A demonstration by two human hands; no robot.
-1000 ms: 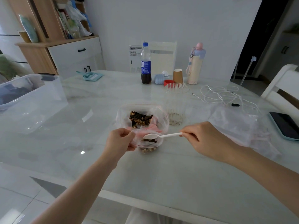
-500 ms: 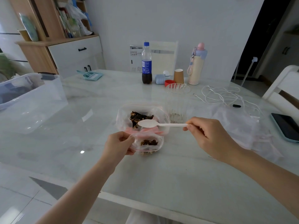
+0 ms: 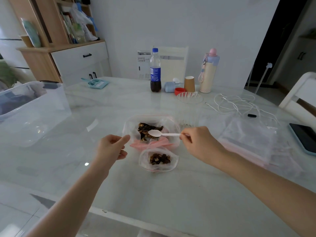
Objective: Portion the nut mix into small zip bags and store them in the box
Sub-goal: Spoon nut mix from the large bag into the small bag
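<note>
Table (image 3: 171,194), near edge: bare marble in front of the small bag (image 3: 158,159), open to both forearms. Left half: bare stretch between the left hand (image 3: 111,149) and the box (image 3: 32,110), which walls the left edge. Centre: big bag (image 3: 152,130) just behind the small bag, spoon (image 3: 160,133) across its mouth. Right: flat bags (image 3: 248,139), cables (image 3: 239,103), phone (image 3: 304,139). Far edge: bottle (image 3: 155,71), cup (image 3: 189,84), flask (image 3: 209,71), bowl (image 3: 189,98)

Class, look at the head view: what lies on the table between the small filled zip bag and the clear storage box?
Only the left hand intervenes between small zip bag and box; otherwise bare table.
</note>
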